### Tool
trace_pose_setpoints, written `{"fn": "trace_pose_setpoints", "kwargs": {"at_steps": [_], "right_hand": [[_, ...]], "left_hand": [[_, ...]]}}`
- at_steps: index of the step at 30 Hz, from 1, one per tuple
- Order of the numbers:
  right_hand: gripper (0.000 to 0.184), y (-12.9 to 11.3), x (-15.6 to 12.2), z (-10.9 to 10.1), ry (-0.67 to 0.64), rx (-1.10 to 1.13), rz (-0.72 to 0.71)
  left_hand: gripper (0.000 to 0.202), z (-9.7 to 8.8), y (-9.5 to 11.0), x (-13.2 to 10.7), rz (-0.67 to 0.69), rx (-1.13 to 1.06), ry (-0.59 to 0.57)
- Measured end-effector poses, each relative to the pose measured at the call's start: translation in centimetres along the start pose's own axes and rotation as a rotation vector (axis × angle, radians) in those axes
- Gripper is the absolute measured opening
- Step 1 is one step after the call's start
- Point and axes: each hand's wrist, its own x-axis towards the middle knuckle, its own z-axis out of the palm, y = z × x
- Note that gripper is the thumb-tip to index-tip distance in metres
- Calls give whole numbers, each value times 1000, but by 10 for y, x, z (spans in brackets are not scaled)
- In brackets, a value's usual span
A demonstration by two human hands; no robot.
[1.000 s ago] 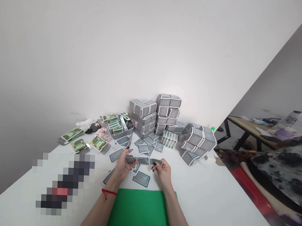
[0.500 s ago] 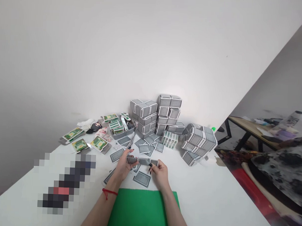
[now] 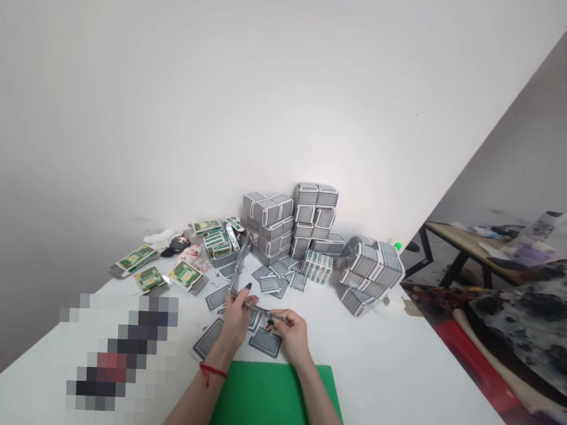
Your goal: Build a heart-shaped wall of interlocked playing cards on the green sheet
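Between my two hands is a bent strip of joined grey-backed playing cards (image 3: 237,272). My left hand (image 3: 236,315) is closed around its middle, where one length slants up and away and another runs to the right. My right hand (image 3: 292,333) pinches the right end, seen nearly edge-on. How the cards are joined cannot be made out. Just below the strip lies a loose playing card (image 3: 265,342), and another card (image 3: 208,338) rests left of my left wrist. My forearms cross over a green mat (image 3: 266,400) at the table's front.
Blocks built of folded cards (image 3: 270,224) are stacked against the wall, with a taller stack (image 3: 315,214) beside them. A leaning block pile (image 3: 375,266) stands at right. Small green-and-white boxes (image 3: 317,267) and opened card boxes (image 3: 185,274) surround scattered cards. A pixelated patch covers the left.
Both hands have shifted slightly lower, the right one also leftward. The strip has turned from its broad face towards its edge, and its right part now slopes down.
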Motion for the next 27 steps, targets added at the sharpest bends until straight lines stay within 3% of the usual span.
{"fn": "trace_pose_setpoints", "kwargs": {"at_steps": [3, 5, 10, 13, 17, 22, 27], "right_hand": [[14, 6, -2, 6, -45, -27, 22], [15, 8, -4, 7, -10, -96, -11], [20, 7, -21, 15, 394, -407, -299], [29, 13, -32, 26, 324, -545, -413], [39, 23, -34, 37, 263, -640, -425], [41, 22, -27, 29, 340, -607, -374], [36, 17, -22, 18, 309, -578, -371]], "left_hand": [[52, 1, -1, -2, 96, -24, 14], [56, 2, 0, -3, 122, -20, 40], [54, 4, 5, -1, 211, -47, 126], [52, 7, 4, -2, 240, -61, 158], [46, 8, -3, -5, 218, -21, 170], [43, 6, -15, -10, 197, 19, 51], [42, 5, -17, -15, 155, 73, 11]]}}
